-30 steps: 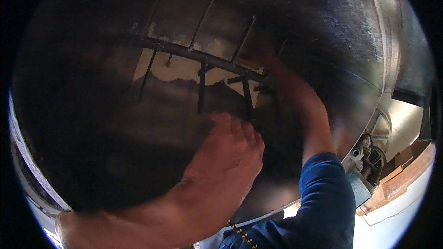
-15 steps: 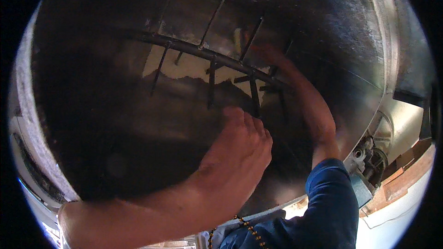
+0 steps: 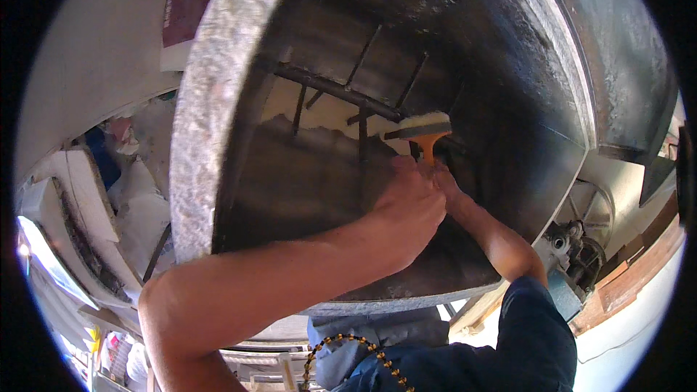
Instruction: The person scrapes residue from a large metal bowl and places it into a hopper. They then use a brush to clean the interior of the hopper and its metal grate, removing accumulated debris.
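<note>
In front of me is a deep, dark metal tub (image 3: 305, 196), and both my arms reach into it. A T-shaped orange-handled squeegee (image 3: 428, 145) stands head up there, its wide head dark along one side and pale and fuzzy on top. My left hand (image 3: 410, 192) is closed at the lower end of its handle. My right hand (image 3: 448, 180) meets it there from the other side, with most of its fingers hidden behind the left. Behind the squeegee, a dark shaft (image 3: 330, 87) with several thin rods crosses the tub above a ragged-edged pale patch (image 3: 284, 101).
The tub's thick, rough pale rim (image 3: 196, 138) rises on the left. A mechanism with a wheel (image 3: 581, 243) sits outside at right, near wooden boards (image 3: 624, 287). White slabs (image 3: 83, 189) and clutter lie at far left. A beaded cord (image 3: 363, 341) hangs by my torso.
My right hand has drawn back from deep beside the shaft, and the squeegee now shows plainly. My left hand has moved rightward to meet it. The view has shifted, showing more of the left rim.
</note>
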Tool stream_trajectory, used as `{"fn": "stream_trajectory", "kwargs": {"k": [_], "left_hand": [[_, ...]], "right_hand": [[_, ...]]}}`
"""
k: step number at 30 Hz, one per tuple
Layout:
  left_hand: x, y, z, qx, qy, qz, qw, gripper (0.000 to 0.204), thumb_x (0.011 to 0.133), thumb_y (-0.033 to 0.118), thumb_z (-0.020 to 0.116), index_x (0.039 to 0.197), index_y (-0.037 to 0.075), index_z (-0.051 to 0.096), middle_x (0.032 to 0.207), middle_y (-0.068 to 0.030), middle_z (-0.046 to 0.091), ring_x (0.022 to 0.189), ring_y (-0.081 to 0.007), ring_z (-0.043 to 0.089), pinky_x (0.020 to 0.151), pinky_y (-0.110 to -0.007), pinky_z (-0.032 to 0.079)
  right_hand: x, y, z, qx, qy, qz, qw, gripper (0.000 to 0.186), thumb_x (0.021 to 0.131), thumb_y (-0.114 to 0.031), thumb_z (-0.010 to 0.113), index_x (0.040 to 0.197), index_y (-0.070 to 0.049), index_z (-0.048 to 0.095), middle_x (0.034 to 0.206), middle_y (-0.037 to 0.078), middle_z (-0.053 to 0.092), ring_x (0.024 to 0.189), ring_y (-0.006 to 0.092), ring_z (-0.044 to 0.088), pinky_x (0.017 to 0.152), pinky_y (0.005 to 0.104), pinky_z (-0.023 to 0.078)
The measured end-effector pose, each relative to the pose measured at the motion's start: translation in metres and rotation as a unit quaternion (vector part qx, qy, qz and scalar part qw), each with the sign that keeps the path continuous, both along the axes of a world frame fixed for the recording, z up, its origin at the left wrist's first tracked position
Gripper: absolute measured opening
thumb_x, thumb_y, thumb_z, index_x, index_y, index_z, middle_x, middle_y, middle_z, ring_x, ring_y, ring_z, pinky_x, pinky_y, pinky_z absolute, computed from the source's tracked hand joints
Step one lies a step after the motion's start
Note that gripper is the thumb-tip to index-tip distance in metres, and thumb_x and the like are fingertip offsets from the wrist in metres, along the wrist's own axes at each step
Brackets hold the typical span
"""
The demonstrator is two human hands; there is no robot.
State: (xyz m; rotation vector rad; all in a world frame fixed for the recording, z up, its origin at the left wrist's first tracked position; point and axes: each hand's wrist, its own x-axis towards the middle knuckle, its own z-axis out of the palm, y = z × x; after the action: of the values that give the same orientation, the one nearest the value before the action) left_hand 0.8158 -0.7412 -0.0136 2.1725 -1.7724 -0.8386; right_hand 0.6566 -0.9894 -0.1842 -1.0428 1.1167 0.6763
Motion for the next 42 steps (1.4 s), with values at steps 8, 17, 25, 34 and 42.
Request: {"fn": "stream_trajectory", "kwargs": {"k": [8, 17, 25, 34, 42], "left_hand": [[-0.005, 0.006, 0.005, -0.046, -0.068, 0.038, 0.996, 0.029, 0.09, 0.021, 0.068, 0.115, 0.008, 0.074, 0.1, -0.009, 0.074, 0.096, -0.0272, 0.07, 0.088, -0.047, 0.046], [-0.021, -0.003, 0.001, -0.053, 0.034, -0.003, 0.998, 0.012, 0.084, 0.018, 0.07, 0.089, 0.012, 0.079, 0.085, -0.0056, 0.073, 0.089, -0.022, 0.072, 0.082, -0.044, 0.05], [-0.036, -0.01, 0.007, -0.25, 0.085, 0.021, 0.964, 0.006, 0.077, 0.015, 0.074, 0.074, 0.013, 0.078, 0.075, -0.0043, 0.073, 0.074, -0.0231, 0.072, 0.076, -0.041, 0.048], [-0.025, -0.006, 0.007, -0.181, 0.07, 0.027, 0.981, 0.01, 0.08, 0.015, 0.072, 0.072, 0.015, 0.079, 0.07, -0.0035, 0.072, 0.076, -0.0217, 0.069, 0.076, -0.041, 0.044], [-0.005, -0.006, 0.006, -0.119, 0.055, 0.014, 0.991, 0.014, 0.084, 0.019, 0.069, 0.083, 0.011, 0.08, 0.088, -0.0093, 0.078, 0.089, -0.0239, 0.072, 0.086, -0.042, 0.047]], "right_hand": [[0.032, 0.035, 0.023, -0.232, -0.098, 0.354, 0.901, 0.024, 0.105, -0.021, 0.06, 0.125, -0.01, 0.065, 0.103, 0.004, 0.066, 0.087, 0.0179, 0.065, 0.071, 0.0371, 0.057], [0.155, -0.045, 0.039, -0.218, 0.092, 0.362, 0.901, 0.018, 0.105, -0.022, 0.063, 0.106, -0.006, 0.072, 0.077, 0.004, 0.067, 0.059, 0.0124, 0.059, 0.048, 0.0344, 0.044], [0.064, -0.009, 0.09, -0.421, -0.303, 0.501, 0.693, 0.026, 0.105, -0.022, 0.064, 0.116, 0.002, 0.067, 0.082, 0.027, 0.067, 0.066, 0.0464, 0.057, 0.061, 0.0477, 0.047], [0.003, 0.116, -0.053, -0.202, -0.181, 0.534, 0.801, 0.026, 0.102, -0.024, 0.065, 0.119, -0.004, 0.072, 0.088, 0.022, 0.074, 0.079, 0.0397, 0.068, 0.067, 0.047, 0.051], [0.103, 0.196, -0.257, -0.212, -0.178, 0.167, 0.946, 0.041, 0.108, -0.039, 0.06, 0.096, 0.0, 0.069, 0.077, 0.013, 0.065, 0.077, 0.0236, 0.064, 0.072, 0.0427, 0.051]]}}
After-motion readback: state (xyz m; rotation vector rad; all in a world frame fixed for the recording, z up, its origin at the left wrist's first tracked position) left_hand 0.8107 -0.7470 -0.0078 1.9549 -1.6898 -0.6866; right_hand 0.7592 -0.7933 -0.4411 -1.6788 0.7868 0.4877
